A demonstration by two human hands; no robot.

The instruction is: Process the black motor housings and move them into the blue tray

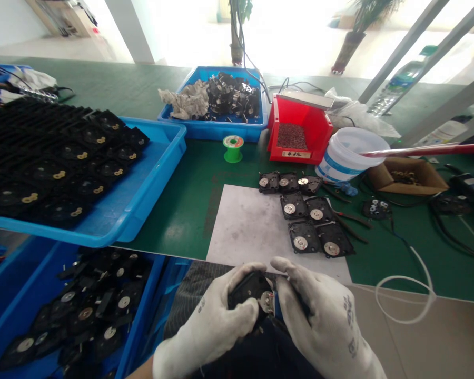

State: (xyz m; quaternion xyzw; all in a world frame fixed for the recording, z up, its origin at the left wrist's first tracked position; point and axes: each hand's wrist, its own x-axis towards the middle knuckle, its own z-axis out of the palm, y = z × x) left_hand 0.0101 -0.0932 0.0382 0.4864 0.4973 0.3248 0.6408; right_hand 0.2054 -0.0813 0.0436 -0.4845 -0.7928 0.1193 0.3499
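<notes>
In white gloves, both hands meet low in the view, just in front of the table edge. My left hand [221,316] is closed around a black plastic mechanism housing [248,288], its thumb pressing near the metal part. Against the housing's right side is a metal piece with a blue edge [276,304], which looks like the head of a small hand tool. My right hand [314,310] curls around this blue-edged tool; most of it is hidden by the fingers. Beyond the hands, several black housings with silver discs [300,243] lie on a white sheet [240,226].
At left, a blue tray [142,210] holds rows of black housings; a lower blue bin [142,310] holds loose ones. Farther back are a blue tray of black parts [197,126], a green spool [233,152], a red bin [274,150], a white bucket [347,152] and red-handled pliers [351,218].
</notes>
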